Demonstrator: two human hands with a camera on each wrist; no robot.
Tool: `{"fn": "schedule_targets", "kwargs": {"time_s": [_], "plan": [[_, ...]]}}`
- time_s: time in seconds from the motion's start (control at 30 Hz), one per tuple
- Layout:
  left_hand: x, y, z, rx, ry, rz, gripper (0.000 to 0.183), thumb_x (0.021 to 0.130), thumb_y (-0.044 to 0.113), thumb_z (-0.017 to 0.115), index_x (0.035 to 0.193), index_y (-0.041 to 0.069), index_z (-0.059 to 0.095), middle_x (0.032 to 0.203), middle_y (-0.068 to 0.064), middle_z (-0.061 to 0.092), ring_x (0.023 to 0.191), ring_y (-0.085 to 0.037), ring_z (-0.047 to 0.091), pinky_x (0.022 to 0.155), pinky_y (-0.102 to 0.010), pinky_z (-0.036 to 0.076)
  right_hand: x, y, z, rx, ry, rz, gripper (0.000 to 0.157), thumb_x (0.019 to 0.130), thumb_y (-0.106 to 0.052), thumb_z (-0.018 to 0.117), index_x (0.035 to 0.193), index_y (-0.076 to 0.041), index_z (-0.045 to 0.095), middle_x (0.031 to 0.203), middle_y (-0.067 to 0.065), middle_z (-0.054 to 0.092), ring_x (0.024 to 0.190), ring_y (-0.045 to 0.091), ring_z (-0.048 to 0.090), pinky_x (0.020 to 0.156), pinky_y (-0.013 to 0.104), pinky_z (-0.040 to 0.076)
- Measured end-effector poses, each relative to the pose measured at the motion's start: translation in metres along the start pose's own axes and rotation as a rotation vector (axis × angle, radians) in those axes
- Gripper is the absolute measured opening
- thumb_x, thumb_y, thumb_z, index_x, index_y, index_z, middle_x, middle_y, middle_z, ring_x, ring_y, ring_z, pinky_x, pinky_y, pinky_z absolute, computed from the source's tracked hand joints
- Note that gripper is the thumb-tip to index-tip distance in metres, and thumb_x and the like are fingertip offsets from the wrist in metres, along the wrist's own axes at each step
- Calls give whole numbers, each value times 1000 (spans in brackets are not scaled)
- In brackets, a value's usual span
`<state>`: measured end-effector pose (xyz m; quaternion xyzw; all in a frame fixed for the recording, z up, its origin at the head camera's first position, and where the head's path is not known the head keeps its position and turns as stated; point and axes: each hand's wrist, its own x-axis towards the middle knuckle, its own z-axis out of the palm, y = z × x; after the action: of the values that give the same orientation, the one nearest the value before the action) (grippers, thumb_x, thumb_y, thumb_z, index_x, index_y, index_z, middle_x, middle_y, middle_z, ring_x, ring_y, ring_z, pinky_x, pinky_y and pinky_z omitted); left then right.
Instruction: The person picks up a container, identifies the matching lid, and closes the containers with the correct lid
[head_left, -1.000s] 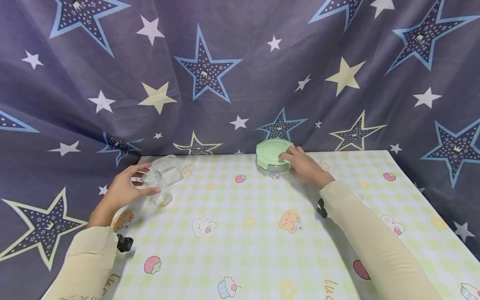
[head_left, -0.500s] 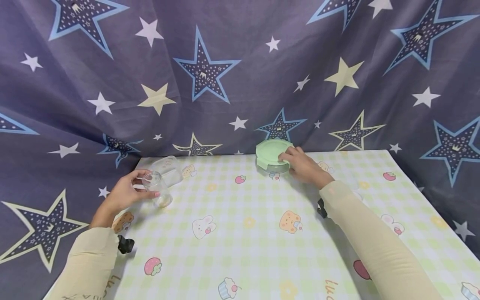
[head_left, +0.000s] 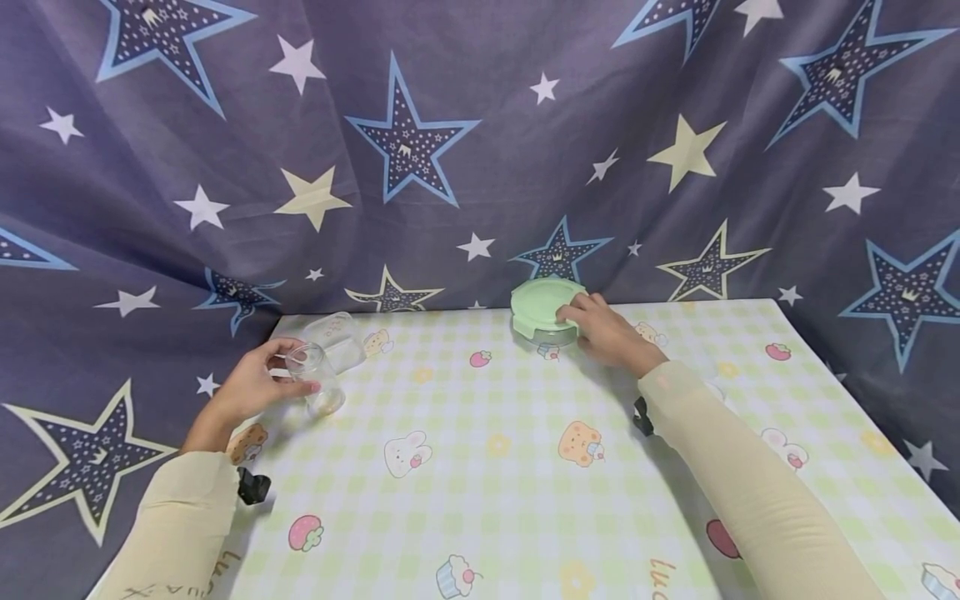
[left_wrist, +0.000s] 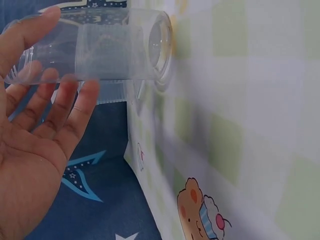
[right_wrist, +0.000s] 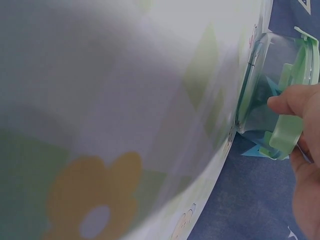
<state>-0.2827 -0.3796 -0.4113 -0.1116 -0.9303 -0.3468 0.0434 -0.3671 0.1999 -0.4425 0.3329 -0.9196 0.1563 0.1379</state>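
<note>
At the table's left, my left hand (head_left: 251, 385) holds a clear drinking glass (head_left: 324, 385) from its left side, thumb in front and fingers behind. The left wrist view shows the glass (left_wrist: 105, 45) between thumb and fingers, its base at the tablecloth; I cannot tell whether it touches. Near the back edge, my right hand (head_left: 609, 333) grips a round clear food container with a light green lid (head_left: 547, 302). In the right wrist view the thumb lies on the side of the container (right_wrist: 262, 85) by a lid clip, while the other fingers are partly hidden.
Just behind the glass lies a clear, see-through box (head_left: 343, 354). A checked tablecloth (head_left: 480, 500) with cartoon prints covers the table. A dark star-patterned curtain (head_left: 450, 100) hangs right behind the back edge and along both sides.
My left fingers and thumb have drawn in around the glass, which has hardly moved. My right hand and the food container have stayed where they were.
</note>
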Motion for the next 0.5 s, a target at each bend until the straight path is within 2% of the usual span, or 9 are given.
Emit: {"fn": "schedule_targets", "kwargs": {"time_s": [0.27,0.5], "plan": [[7,7,1,-4,-37,-2,76,81,32,90,140,4,51,127,-18,60,106,-27,59,75,-23,57,-1,-1,0,0,-7,8,51,82,12,68,125,-15,63,116,10,55,103,30,46,83,41,48],[20,18,8,-20,-17,40,74,78,26,92,135,-1,53,122,-17,61,100,-17,61,79,-17,57,-1,-3,-2,5,-7,7,51,82,13,67,125,-14,64,116,10,55,104,30,46,83,41,48]]}}
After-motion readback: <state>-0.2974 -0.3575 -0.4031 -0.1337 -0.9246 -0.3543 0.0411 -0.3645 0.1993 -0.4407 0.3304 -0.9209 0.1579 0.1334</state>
